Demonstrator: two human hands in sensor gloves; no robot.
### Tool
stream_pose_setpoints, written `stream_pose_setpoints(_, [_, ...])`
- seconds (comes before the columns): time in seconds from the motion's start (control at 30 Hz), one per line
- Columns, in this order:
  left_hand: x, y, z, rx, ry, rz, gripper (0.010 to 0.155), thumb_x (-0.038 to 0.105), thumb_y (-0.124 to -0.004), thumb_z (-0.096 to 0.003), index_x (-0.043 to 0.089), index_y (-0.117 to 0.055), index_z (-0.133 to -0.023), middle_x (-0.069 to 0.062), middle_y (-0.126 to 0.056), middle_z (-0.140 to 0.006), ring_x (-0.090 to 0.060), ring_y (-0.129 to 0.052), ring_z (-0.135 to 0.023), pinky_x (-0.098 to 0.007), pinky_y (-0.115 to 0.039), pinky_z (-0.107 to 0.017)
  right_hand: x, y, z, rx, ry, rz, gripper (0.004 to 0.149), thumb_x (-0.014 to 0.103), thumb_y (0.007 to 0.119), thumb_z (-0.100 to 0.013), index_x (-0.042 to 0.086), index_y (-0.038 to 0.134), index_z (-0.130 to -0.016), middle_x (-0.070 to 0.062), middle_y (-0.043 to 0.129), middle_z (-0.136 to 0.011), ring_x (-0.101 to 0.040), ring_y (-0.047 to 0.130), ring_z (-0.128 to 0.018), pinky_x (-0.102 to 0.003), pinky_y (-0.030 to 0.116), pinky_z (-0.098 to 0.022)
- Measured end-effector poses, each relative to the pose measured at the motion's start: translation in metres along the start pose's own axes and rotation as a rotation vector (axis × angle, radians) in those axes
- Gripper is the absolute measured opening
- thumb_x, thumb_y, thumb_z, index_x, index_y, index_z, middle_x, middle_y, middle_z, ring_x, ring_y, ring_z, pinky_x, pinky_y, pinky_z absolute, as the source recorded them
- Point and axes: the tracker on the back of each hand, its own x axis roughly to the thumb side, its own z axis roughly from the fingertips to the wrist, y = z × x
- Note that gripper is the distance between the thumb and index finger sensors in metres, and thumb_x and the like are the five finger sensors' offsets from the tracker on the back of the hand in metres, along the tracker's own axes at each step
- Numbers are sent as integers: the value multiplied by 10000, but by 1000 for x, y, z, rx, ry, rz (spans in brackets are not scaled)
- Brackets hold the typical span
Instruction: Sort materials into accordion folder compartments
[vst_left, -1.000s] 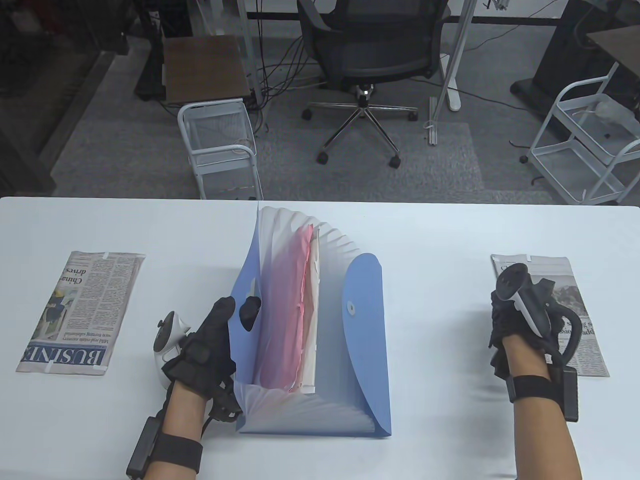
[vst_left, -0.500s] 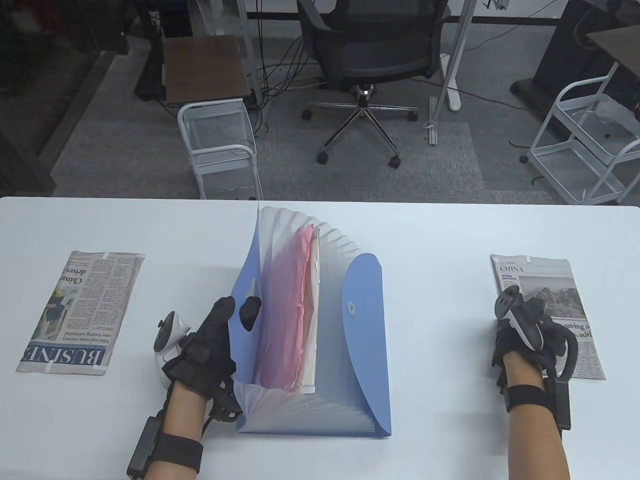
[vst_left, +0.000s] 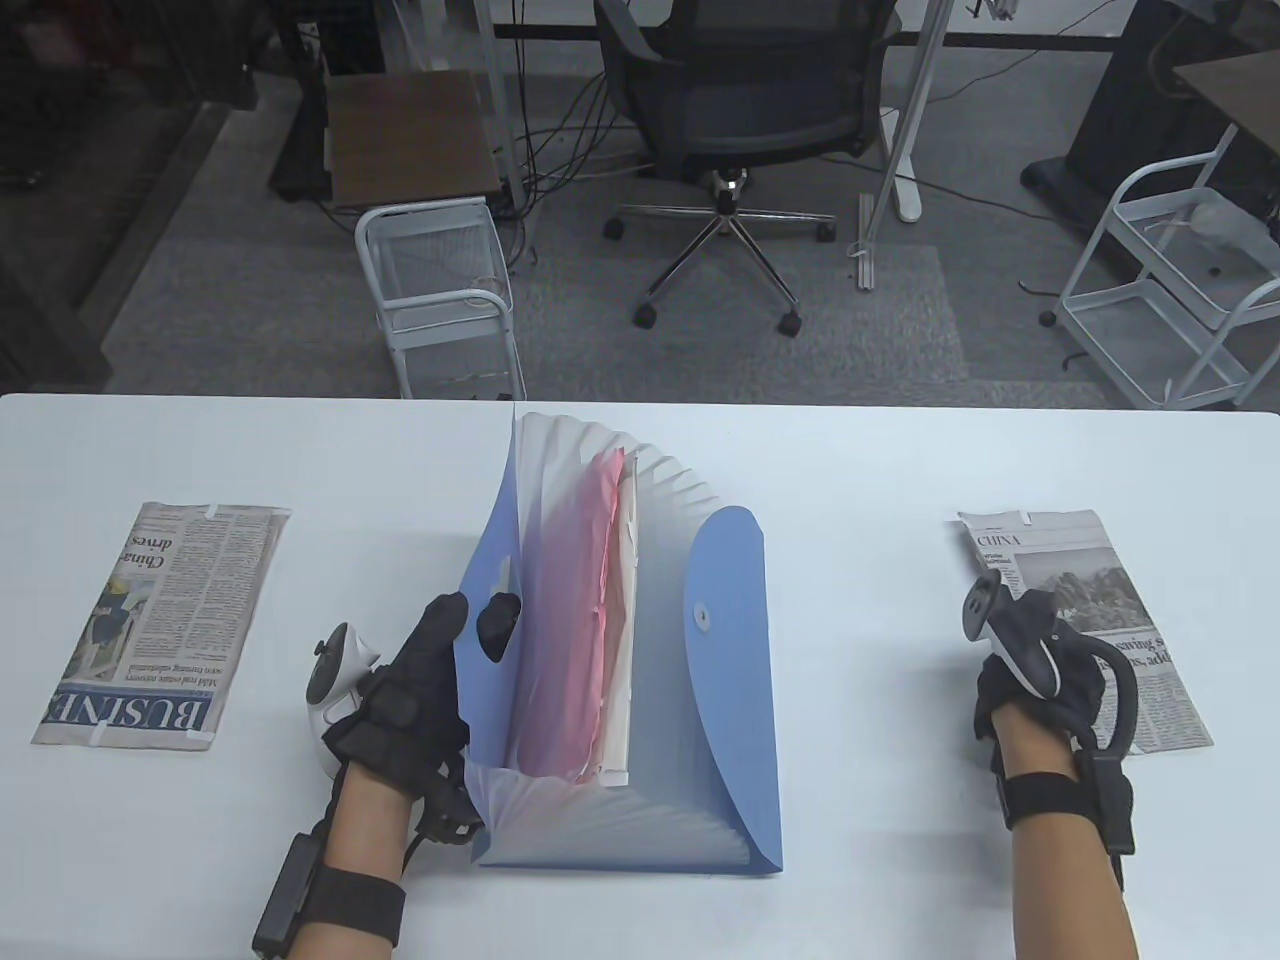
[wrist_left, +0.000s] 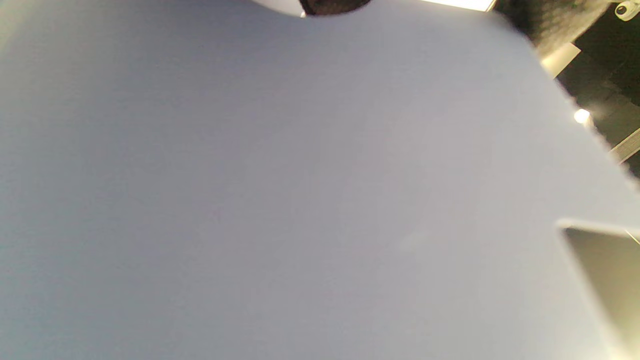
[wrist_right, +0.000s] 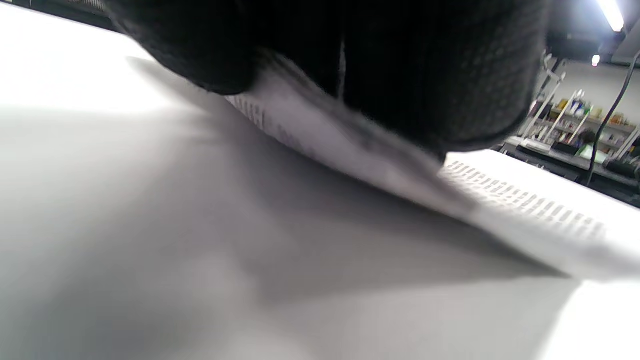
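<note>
Your right hand (vst_left: 1035, 670) pinched the thin, floppy newspaper (vst_left: 1100, 600) by its near edge; your left hand (vst_left: 410, 690) gripped the folder (vst_left: 730, 700) wall.

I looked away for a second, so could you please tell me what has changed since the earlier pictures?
The right hand drew back toward the person and took hold of the right newspaper, whose near-left edge has lifted and swung left. The left hand holds the accordion folder open as before; the left newspaper is unmoved.

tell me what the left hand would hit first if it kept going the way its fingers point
The left hand already grips the blue folder's left cover. Pushing on, it would press that cover toward the pink sheets just behind it, though depth is hard to judge.
</note>
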Motion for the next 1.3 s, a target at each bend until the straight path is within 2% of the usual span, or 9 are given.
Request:
stream_pose_setpoints(0.13, [0,0,0,0,1,0,792,711,-602,-651,38,-503,-1057,-364,53,-1175,-611,17,-1001,-691,-191,-630,-4,-26,9,-7,-38,-151,385,357,804,-567,178,770,-907,-124,973,-798,-344,1096,-472,-397,962,-263])
stream_pose_setpoints(0.3, [0,0,0,0,-1,2,791,712,-601,-652,40,-503,-1057,-364,55,-1175,-611,16,-1001,-691,-191,-630,-10,-68,21,17,-139,-454,420,313,819,-566,159,737,-948,-125,970,-799,-328,1110,-416,-366,967,-218])
stream_pose_setpoints(0.7, [-1,0,-1,-5,0,7,793,712,-599,-653,38,-502,-1058,-363,57,-1175,-608,48,-999,-689,-186,-630,-14,-130,56,207,-400,-1083,453,269,820,-573,124,699,-985,-151,940,-836,-340,1111,-418,-351,978,-217])
stream_pose_setpoints(1.0, [-2,0,-1,-6,-4,15,791,713,-597,-654,40,-503,-1058,-361,55,-1177,-604,47,-1002,-687,-184,-631,-15,-179,95,372,-622,-1563,466,250,819,-578,102,677,-997,-174,919,-852,-348,1111,-428,-342,990,-220])
stream_pose_setpoints(1.13, [-2,-1,-1,-8,-6,22,789,711,-598,-654,40,-504,-1058,-359,54,-1178,-604,47,-1002,-687,-182,-631,-8,-196,116,447,-721,-1656,481,236,813,-582,94,644,-1010,-184,894,-875,-359,1105,-459,-349,993,-245])
stream_pose_setpoints(1.3, [-2,-1,0,-7,-5,18,792,714,-596,-653,40,-504,-1058,-359,55,-1178,-603,48,-1002,-686,-182,-631,7,-212,141,419,-804,-1648,487,229,811,-580,96,631,-1012,-188,878,-887,-360,1100,-487,-354,997,-266])
